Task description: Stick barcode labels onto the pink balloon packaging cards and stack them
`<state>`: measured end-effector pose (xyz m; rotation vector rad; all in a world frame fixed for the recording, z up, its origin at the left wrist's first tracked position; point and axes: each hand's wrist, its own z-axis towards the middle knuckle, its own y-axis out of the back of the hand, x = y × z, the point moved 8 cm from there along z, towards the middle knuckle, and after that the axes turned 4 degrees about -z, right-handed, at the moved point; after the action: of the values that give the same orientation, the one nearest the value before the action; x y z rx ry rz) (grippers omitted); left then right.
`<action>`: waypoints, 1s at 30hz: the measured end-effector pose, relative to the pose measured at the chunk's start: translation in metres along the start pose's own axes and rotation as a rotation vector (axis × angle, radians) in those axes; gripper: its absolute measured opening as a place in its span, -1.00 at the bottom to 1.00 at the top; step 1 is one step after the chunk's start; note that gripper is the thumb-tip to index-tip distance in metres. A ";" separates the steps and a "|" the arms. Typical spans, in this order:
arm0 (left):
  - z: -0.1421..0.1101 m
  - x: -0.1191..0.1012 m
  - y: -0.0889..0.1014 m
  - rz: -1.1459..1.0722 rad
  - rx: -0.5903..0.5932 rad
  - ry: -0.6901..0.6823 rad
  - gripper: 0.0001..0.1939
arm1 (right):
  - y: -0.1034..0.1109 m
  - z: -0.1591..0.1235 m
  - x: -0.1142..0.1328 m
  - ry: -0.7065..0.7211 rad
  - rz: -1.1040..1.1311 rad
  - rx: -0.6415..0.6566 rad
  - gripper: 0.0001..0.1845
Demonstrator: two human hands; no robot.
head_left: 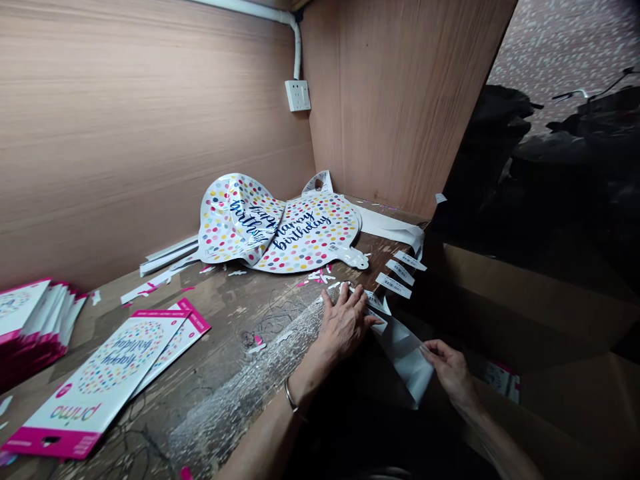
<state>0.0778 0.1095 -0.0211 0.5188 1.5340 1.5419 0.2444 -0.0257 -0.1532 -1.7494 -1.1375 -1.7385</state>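
My left hand is open and lies flat, with the fingers spread, on a glossy white strip at the edge of the tabletop. A metal bangle is on this wrist. My right hand is half closed and touches the far edge of the strip, but I cannot tell if it really grips. The strip hangs down over the edge, between my two hands. Just beyond my left fingers, some barcode labels lie in a row and stick out past the edge. Further on the tabletop lie two foil birthday balloons with colour dots, one folded up against the other. On my left side are packed balloons in pink cards and a stack of them. Small paper scraps are scattered near my hands. A cardboard box stands open on my right.
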 end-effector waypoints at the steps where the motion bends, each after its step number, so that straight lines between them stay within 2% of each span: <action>1: 0.000 0.000 0.001 0.004 -0.003 -0.003 -0.43 | 0.002 0.003 0.000 0.001 -0.013 0.004 -0.70; 11: -0.002 -0.001 0.003 0.008 -0.025 -0.016 -0.38 | 0.026 0.039 -0.007 0.047 -0.182 -0.004 -0.70; 19: -0.001 0.000 0.002 0.003 -0.027 -0.014 -0.41 | 0.031 0.043 0.000 0.081 -0.256 -0.052 -0.70; 22: -0.001 0.001 0.001 -0.005 -0.023 -0.012 -0.43 | 0.036 0.045 -0.004 0.062 -0.249 -0.087 -0.74; 25: -0.001 0.002 0.000 -0.012 -0.013 0.002 -0.43 | 0.054 0.047 -0.021 -0.003 -0.213 -0.148 -0.77; 30: 0.000 0.001 -0.001 0.000 -0.007 0.000 -0.42 | 0.105 0.036 -0.070 -0.202 -0.080 -0.272 -0.75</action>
<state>0.0773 0.1104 -0.0219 0.5149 1.5283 1.5461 0.3564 -0.0756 -0.1990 -2.1083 -1.1057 -1.8705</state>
